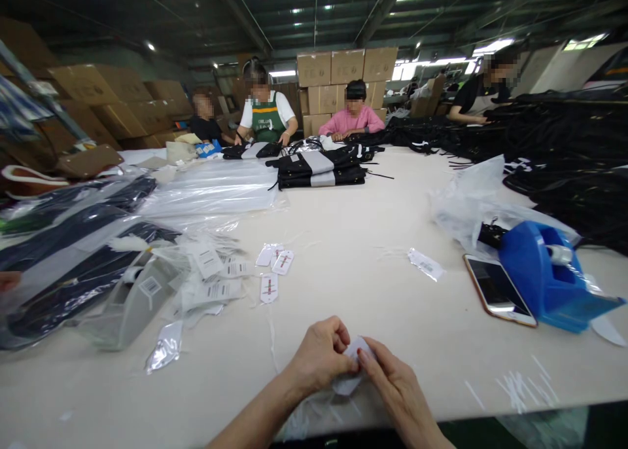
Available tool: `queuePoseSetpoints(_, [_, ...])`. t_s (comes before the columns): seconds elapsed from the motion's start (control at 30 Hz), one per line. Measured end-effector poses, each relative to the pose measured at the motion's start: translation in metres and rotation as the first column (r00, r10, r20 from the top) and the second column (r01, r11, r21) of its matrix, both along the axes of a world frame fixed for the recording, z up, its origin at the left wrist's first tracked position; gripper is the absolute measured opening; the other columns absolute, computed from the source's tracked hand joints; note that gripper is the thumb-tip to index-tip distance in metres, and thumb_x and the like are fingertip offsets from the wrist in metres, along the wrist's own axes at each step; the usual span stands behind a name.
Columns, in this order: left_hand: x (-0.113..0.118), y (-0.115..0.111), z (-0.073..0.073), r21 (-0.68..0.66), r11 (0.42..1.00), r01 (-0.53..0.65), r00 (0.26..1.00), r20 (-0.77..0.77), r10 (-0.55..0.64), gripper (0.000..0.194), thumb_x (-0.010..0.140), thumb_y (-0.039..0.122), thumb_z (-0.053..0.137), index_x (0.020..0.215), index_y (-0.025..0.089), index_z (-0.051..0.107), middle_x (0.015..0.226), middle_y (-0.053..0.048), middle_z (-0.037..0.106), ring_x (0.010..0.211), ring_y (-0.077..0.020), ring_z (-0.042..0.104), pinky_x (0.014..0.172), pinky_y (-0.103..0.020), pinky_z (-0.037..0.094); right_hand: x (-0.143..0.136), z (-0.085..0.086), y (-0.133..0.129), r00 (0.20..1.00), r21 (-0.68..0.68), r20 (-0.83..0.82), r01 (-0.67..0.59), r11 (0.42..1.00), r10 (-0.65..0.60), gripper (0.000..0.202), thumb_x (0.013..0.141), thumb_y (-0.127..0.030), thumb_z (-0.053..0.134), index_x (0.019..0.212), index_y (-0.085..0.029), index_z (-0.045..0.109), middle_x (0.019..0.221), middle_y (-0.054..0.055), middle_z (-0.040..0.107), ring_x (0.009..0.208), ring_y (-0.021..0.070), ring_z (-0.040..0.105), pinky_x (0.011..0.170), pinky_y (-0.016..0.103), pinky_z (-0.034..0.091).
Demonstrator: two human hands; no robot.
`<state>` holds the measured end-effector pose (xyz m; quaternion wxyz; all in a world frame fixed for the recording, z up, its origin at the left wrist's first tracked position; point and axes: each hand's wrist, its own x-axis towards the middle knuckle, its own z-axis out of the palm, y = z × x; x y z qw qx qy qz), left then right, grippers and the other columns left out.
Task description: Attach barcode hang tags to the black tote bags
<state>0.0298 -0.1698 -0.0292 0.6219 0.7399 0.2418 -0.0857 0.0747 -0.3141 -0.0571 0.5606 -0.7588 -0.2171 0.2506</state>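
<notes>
Close to the table's front edge, my left hand and my right hand meet around a small white tag. The fingers of both hands pinch it, and they hide part of its face. Farther forward and to the left lie several white hang tags with red and dark print. A pile of white printed labels is beside them. To the right, another tag in shiny plastic rests alone on the table.
A blue tape dispenser and a phone are at right, a clear grey dispenser at left. Folded black garments and plastic bags lie farther back. Several people work across the table. White strips lie near the front edge.
</notes>
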Motion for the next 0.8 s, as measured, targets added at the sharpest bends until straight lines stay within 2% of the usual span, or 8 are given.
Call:
queuePoseSetpoints(0.07, [-0.001, 0.0, -0.002, -0.03, 1.0, -0.007, 0.999, 0.038, 0.008, 0.027, 0.049, 0.012, 0.064, 0.07, 0.016, 0.047, 0.052, 0.008, 0.048, 0.049, -0.0068, 0.043, 0.046, -0.018, 0.03, 0.003, -0.001, -0.001, 0.986, 0.1, -0.166, 0.029, 0.995, -0.012, 0.038, 0.07, -0.05, 0.059, 0.089, -0.017, 0.063, 0.072, 0.003, 0.064, 0.067, 0.0177, 0.057, 0.058, 0.025, 0.045])
queuePoseSetpoints(0.13, [-0.005, -0.001, -0.004, -0.135, 0.991, -0.02, 0.998, 0.064, 0.029, 0.033, 0.048, 0.014, 0.066, 0.076, 0.015, 0.048, 0.058, 0.007, 0.052, 0.052, -0.0071, 0.046, 0.048, -0.018, 0.033, 0.008, 0.002, -0.001, 0.956, 0.164, -0.291, 0.086, 0.983, -0.035, 0.037, 0.064, -0.048, 0.066, 0.079, -0.014, 0.064, 0.064, 0.002, 0.062, 0.055, 0.0138, 0.053, 0.05, 0.022, 0.041])
queuePoseSetpoints(0.2, [-0.011, -0.002, -0.003, -0.275, 0.961, -0.01, 1.0, 0.014, 0.015, 0.039, 0.048, 0.018, 0.067, 0.081, 0.014, 0.048, 0.06, 0.005, 0.055, 0.05, -0.0081, 0.048, 0.049, -0.019, 0.034, 0.014, 0.006, -0.002, 0.934, 0.183, -0.345, 0.167, 0.969, -0.096, 0.035, 0.061, -0.047, 0.069, 0.071, -0.013, 0.064, 0.058, 0.001, 0.061, 0.05, 0.0112, 0.049, 0.047, 0.021, 0.038])
queuePoseSetpoints(0.27, [-0.016, -0.003, -0.002, -0.345, 0.938, 0.017, 0.997, -0.06, -0.04, 0.034, 0.051, 0.024, 0.065, 0.079, 0.013, 0.049, 0.052, 0.006, 0.053, 0.044, -0.0073, 0.044, 0.044, -0.019, 0.03, 0.021, 0.01, -0.004, 0.915, 0.192, -0.365, 0.258, 0.947, -0.175, 0.035, 0.059, -0.046, 0.071, 0.071, -0.013, 0.064, 0.059, 0.002, 0.062, 0.052, 0.0114, 0.05, 0.047, 0.02, 0.039])
queuePoseSetpoints(0.4, [-0.022, -0.006, 0.0, -0.298, 0.954, 0.033, 0.997, -0.052, -0.051, 0.025, 0.064, 0.037, 0.052, 0.067, 0.013, 0.052, 0.04, 0.009, 0.038, 0.037, -0.0037, 0.027, 0.041, -0.02, 0.014, 0.035, 0.011, -0.012, 0.858, 0.176, -0.395, 0.421, 0.89, -0.328, 0.039, 0.053, -0.046, 0.074, 0.072, -0.013, 0.064, 0.063, 0.003, 0.064, 0.055, 0.0124, 0.052, 0.047, 0.021, 0.041])
queuePoseSetpoints(0.5, [-0.02, -0.005, -0.001, -0.246, 0.969, 0.032, 0.997, -0.06, -0.048, 0.028, 0.064, 0.04, 0.047, 0.064, 0.013, 0.053, 0.037, 0.01, 0.032, 0.037, -0.0041, 0.022, 0.042, -0.022, 0.011, 0.045, 0.007, -0.021, 0.797, 0.17, -0.426, 0.535, 0.827, -0.428, 0.041, 0.051, -0.044, 0.076, 0.073, -0.013, 0.063, 0.065, 0.002, 0.065, 0.056, 0.0118, 0.053, 0.048, 0.02, 0.041])
queuePoseSetpoints(0.63, [-0.014, -0.003, -0.006, -0.251, 0.966, 0.068, 0.993, -0.075, -0.09, 0.029, 0.061, 0.042, 0.046, 0.063, 0.014, 0.052, 0.038, 0.011, 0.027, 0.038, -0.0045, 0.018, 0.042, -0.022, 0.01, 0.054, 0.004, -0.032, 0.77, 0.179, -0.45, 0.575, 0.799, -0.453, 0.042, 0.051, -0.041, 0.078, 0.078, -0.013, 0.062, 0.065, 0.003, 0.066, 0.057, 0.013, 0.057, 0.049, 0.02, 0.043])
queuePoseSetpoints(0.8, [-0.007, -0.003, -0.02, -0.22, 0.966, 0.138, 0.986, -0.06, -0.155, 0.03, 0.058, 0.046, 0.045, 0.06, 0.016, 0.049, 0.033, 0.011, 0.026, 0.035, -0.0059, 0.02, 0.041, -0.022, 0.013, 0.058, 0.003, -0.036, 0.727, 0.206, -0.495, 0.63, 0.748, -0.476, 0.043, 0.048, -0.039, 0.079, 0.077, -0.014, 0.061, 0.064, 0.002, 0.066, 0.056, 0.0142, 0.058, 0.048, 0.021, 0.046])
